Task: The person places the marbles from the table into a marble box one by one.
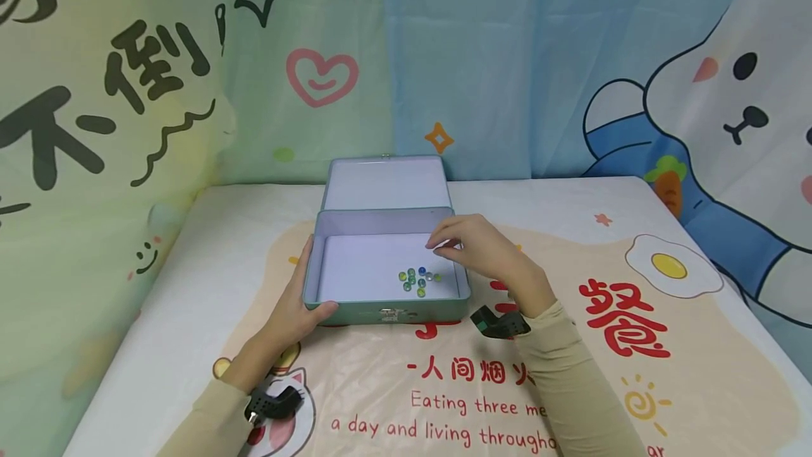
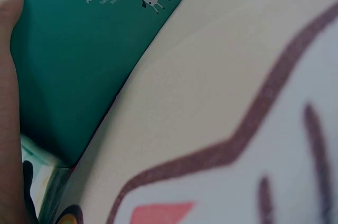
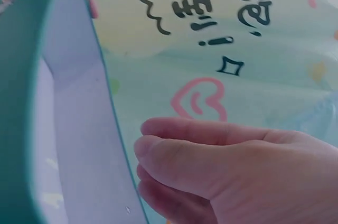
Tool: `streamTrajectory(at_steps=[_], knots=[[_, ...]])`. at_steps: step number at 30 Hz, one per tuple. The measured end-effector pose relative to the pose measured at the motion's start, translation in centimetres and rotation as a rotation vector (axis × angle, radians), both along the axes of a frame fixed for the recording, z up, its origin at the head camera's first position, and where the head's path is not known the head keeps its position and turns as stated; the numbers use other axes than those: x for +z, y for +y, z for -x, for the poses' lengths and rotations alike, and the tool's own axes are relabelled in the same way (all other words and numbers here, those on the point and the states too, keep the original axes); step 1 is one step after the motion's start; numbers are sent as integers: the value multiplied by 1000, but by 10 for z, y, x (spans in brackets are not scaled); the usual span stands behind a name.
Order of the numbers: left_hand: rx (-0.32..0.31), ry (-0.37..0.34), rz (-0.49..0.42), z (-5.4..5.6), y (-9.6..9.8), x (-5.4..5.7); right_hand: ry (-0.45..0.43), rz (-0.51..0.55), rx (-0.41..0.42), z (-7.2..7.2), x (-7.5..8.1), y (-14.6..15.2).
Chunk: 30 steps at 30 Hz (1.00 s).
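A teal tin box (image 1: 390,312) lies on the table with its hinged lid (image 1: 385,185) raised at the back. Several glass marbles (image 1: 421,283), green, yellowish and blue, sit in the right front part of its pale inside. My left hand (image 1: 298,302) grips the box's left front corner, fingers along the side and thumb at the front. Over the right part of the box hovers my right hand (image 1: 478,249), palm down. Its thumb (image 3: 153,150) and fingers come close together at the tips, and no marble shows between them.
A printed cloth (image 1: 380,386) with red lettering covers the white table (image 1: 254,210). Behind the table hangs a painted curtain (image 1: 457,55). Each wrist wears a black camera strap; the left one (image 1: 274,404) is above the cloth's cat drawing.
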<state>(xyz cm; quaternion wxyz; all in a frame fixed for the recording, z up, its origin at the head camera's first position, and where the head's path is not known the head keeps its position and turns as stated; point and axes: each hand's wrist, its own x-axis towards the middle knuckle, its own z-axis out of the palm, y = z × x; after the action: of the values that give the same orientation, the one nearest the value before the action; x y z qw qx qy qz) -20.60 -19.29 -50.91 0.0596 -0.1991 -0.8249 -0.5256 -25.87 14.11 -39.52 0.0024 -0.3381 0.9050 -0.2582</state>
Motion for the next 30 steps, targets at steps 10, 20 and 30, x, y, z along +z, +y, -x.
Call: streamTrajectory(at_steps=[10,20,30], knots=[[4,-6,-14,-1,0,2,-69,60,-39,4,12,21],[5,-1,-17,0,1,3,-52,127,-55,7,16,36],[8,-4,-5,-1,1,4,-60,133,-82,8,-2,68]])
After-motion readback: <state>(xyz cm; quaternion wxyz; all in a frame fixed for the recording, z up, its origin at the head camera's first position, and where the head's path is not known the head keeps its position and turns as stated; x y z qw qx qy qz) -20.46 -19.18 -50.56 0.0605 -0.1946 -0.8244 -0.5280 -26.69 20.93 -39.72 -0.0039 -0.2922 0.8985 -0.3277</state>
